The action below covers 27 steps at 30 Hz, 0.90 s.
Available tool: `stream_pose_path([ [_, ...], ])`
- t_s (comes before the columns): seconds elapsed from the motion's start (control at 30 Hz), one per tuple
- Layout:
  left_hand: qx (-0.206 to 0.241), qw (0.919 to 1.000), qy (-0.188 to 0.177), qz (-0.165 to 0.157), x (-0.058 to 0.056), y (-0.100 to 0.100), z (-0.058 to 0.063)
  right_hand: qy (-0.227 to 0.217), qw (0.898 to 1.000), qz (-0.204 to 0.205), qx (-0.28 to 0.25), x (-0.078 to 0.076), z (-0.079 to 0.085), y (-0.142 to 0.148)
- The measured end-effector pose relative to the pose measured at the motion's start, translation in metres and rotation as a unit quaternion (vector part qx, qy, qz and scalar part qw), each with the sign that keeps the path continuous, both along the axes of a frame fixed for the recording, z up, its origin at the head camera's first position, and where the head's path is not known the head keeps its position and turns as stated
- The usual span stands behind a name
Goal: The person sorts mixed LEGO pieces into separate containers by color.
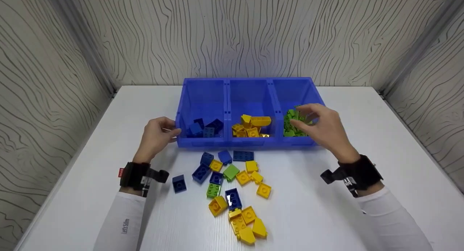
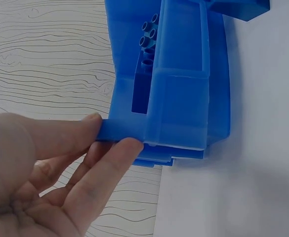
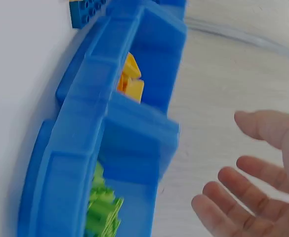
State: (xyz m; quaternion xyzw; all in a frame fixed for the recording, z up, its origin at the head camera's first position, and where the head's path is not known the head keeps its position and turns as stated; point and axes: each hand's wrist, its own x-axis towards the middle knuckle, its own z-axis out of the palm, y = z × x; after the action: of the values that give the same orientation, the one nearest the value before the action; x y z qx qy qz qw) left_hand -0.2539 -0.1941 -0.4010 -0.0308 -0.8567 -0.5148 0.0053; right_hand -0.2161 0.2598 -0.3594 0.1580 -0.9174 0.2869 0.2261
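A blue three-compartment bin (image 1: pixel 253 143) stands toward the back of the table. My left hand (image 1: pixel 156 136) is at its left side; in the left wrist view the thumb and a finger pinch the edge of the side wall (image 2: pixel 122 129). My right hand (image 1: pixel 320 126) is above the right compartment, fingers spread and bent with nothing between them. Beneath it lie green bricks (image 1: pixel 291 124), partly hidden by the hand. Yellow bricks (image 1: pixel 252 132) fill part of the middle compartment, and dark blue bricks (image 1: pixel 196 129) lie in the left one.
In front of the bin, loose bricks are scattered on the white table: a dark blue brick (image 1: pixel 179 184) at the left, a green brick (image 1: pixel 231 172), a yellow brick (image 1: pixel 264 190) and several more. Wood-patterned panels (image 1: pixel 232 33) enclose the table behind and at the sides.
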Motion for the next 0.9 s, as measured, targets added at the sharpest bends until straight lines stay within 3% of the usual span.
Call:
stream_pose_path([
  [0.17, 0.006, 0.9999, 0.006, -0.005, 0.001, 0.0, 0.0, -0.022, 0.992, -0.102, -0.076, 0.006, -0.013, 0.039],
  [0.33, 0.004, 0.9999, 0.01, -0.001, 0.002, 0.001, 0.001, -0.049, 0.977, -0.187, -0.085, 0.004, -0.026, 0.064],
  [0.43, 0.008, 1.0, 0.006, 0.0, 0.002, 0.002, 0.0, -0.084, 0.969, -0.213, -0.095, 0.002, -0.032, 0.076],
  [0.53, 0.013, 0.9999, 0.0, -0.006, 0.001, 0.003, -0.001, -0.135, 0.962, -0.199, -0.129, 0.002, -0.039, 0.087],
  [0.73, -0.007, 1.0, 0.006, -0.002, 0.001, 0.002, 0.0, -0.209, 0.945, -0.104, -0.229, -0.005, -0.048, 0.09],
  [0.9, -0.092, 0.9921, 0.08, 0.03, 0.012, 0.005, 0.015, -0.223, 0.941, -0.085, -0.241, -0.007, -0.052, 0.088],
])
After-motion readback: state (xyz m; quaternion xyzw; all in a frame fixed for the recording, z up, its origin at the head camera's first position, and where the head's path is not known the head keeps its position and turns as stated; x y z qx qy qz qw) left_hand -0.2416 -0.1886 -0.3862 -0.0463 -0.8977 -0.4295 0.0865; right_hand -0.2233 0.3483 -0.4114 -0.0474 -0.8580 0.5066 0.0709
